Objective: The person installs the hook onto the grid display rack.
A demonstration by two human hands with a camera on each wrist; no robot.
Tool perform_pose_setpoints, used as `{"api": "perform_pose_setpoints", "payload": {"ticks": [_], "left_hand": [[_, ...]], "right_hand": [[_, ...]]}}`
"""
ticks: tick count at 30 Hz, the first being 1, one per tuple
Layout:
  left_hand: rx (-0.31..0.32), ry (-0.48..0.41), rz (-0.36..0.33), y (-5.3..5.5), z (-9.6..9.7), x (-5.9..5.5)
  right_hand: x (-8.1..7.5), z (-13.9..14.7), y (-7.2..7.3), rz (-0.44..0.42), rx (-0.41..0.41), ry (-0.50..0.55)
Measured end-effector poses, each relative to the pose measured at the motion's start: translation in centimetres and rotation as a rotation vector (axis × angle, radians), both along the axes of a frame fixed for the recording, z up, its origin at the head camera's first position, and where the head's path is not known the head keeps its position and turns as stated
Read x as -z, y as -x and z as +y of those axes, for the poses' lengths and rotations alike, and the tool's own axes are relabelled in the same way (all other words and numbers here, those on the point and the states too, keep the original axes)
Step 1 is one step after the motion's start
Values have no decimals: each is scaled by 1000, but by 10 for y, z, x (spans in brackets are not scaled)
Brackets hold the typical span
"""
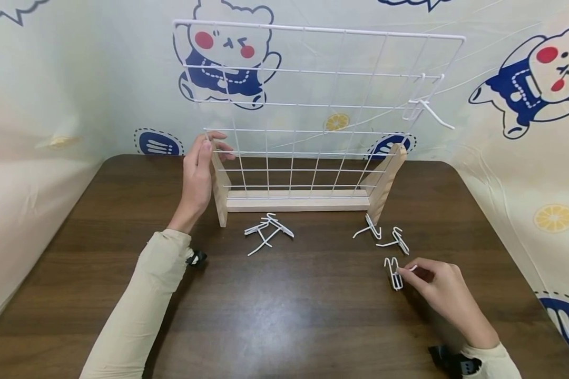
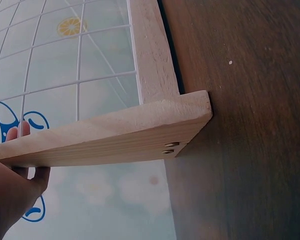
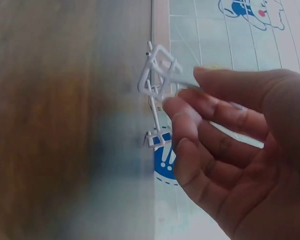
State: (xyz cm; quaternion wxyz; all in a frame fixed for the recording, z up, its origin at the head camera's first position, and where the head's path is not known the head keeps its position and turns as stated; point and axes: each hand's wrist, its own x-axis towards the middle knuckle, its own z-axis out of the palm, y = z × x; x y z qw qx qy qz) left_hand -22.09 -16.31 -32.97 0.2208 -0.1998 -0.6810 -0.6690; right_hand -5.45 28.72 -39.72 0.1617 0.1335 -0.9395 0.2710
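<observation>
A white wire grid rack stands on a wooden base. My left hand grips the rack's left wooden side panel, with the thumb on the near side and fingers reaching behind. On the right, my right hand pinches a white wire hook by its prong between thumb and forefinger; the hook's frame points away from the fingertips. Two more loose hooks lie beyond it on the table. One hook hangs on the grid at the upper right.
A small pile of white hooks lies before the rack's base bar. Everything stands on a dark brown wooden table. Behind it hangs a patterned cloth with bears and orange slices.
</observation>
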Motion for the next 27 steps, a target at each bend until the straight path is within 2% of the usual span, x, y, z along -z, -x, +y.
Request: {"api": "perform_pose_setpoints", "payload": {"ticks": [3, 7, 11, 17, 27], "left_hand": [[0, 3, 1, 0, 0, 1], [-4, 10, 1, -6, 2, -6], [-13, 19, 1, -11, 4, -11], [-18, 33, 0, -10, 4, -11], [-21, 34, -3, -11, 5, -11]], "right_hand": [[1, 0, 1, 22, 13, 4], [1, -1, 2, 40, 30, 14], [1, -2, 1, 5, 39, 39], [0, -4, 0, -55, 38, 102], [-1, -2, 0, -53, 33, 154]]}}
